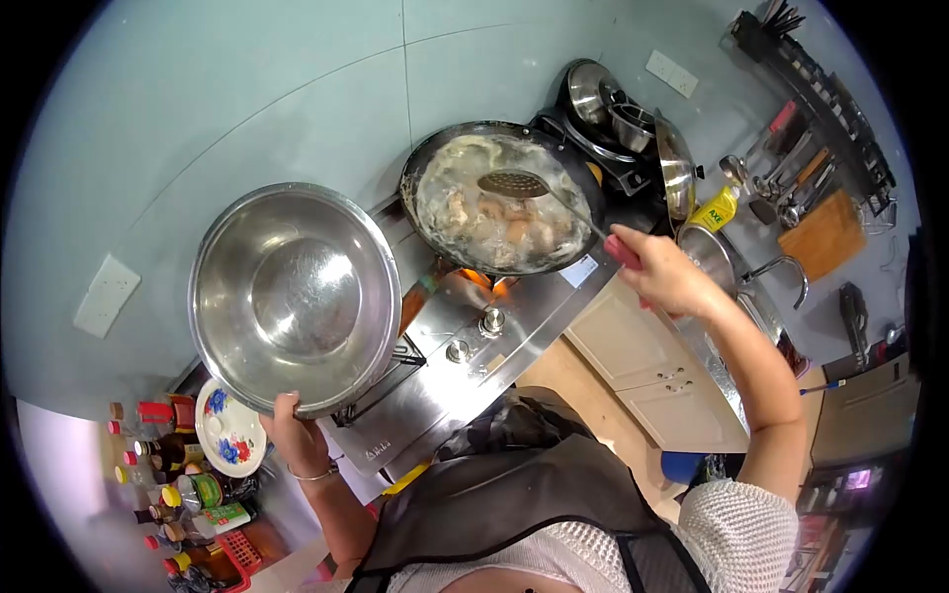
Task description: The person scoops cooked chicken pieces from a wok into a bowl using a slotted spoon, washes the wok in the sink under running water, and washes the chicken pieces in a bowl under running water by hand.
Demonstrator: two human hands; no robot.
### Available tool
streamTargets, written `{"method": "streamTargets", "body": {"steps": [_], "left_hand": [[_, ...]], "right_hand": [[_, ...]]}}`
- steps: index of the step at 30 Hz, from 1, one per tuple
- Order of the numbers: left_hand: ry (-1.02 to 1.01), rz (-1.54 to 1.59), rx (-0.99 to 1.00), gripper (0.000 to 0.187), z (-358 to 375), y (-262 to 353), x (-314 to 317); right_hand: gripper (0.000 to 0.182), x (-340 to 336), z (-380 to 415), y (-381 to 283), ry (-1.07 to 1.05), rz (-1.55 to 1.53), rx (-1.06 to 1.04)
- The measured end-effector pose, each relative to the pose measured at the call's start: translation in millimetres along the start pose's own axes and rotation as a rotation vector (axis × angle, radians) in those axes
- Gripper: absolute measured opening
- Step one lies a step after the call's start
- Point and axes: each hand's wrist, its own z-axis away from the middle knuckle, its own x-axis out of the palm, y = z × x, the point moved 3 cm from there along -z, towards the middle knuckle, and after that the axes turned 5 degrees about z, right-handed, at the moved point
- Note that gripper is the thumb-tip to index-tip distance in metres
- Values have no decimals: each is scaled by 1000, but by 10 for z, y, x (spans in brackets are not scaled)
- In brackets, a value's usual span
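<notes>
My left hand grips the rim of a large empty steel bowl, held tilted above the left burner of the stove. My right hand holds the red handle of a slotted skimmer, whose perforated head hovers over a black wok. The wok holds foamy boiling water with pale pieces of food, and a flame shows beneath it.
A flowered plate and several seasoning bottles stand at the lower left. Pots and lids sit behind the wok. A yellow soap bottle, a sink tap, hanging utensils and a cutting board lie to the right.
</notes>
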Motion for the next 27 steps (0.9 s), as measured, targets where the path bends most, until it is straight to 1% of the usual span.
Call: {"method": "streamTargets", "body": {"steps": [2,5,6,8,9,11,12,13,14,15,16,18,19,20,22,23,25,26,27], "left_hand": [[-26,18,13,33,0,17,49],[-38,20,7,29,-12,28,110],[-30,31,23,27,-25,9,104],[-24,39,41,25,-26,12,121],[-25,46,39,25,-13,30,151],[-25,53,35,26,-6,12,160],[19,33,29,28,-21,4,124],[65,11,23,31,-26,7,93],[71,9,25,31,-12,17,92],[70,25,27,35,1,44,104],[70,41,30,39,16,58,108],[93,24,67,41,24,31,7],[106,6,99,43,17,31,-31],[117,7,100,43,22,21,-48],[115,-14,74,20,24,15,-66],[120,25,34,43,8,0,-97],[114,20,35,42,17,-5,-46],[107,19,34,42,20,-5,-17],[107,12,34,42,31,2,11]], "right_hand": [[52,116,106,-192,16,-136,23],[52,464,-75,-180,-43,-281,-23],[45,525,-112,-235,-90,-293,21],[31,639,-270,-283,-123,-295,32],[31,698,-382,-246,-122,-299,31],[45,845,-639,-123,-169,-191,5],[45,878,-735,-75,-170,-193,2],[43,867,-810,-66,-91,-168,-49],[43,822,-848,-39,-42,-128,-60],[42,741,-853,-77,7,-86,-68],[42,747,-923,-5,2,-85,-76],[42,648,-1030,124,326,69,-357],[43,566,-1076,165,265,-26,-304],[31,486,-1120,181,353,55,-394],[36,344,-1237,134,403,233,-360],[36,309,-1332,161,400,231,-361],[40,326,-1503,216,397,546,-412],[40,344,-1537,264,396,540,-413],[40,381,-1560,314,349,584,-433]]}}
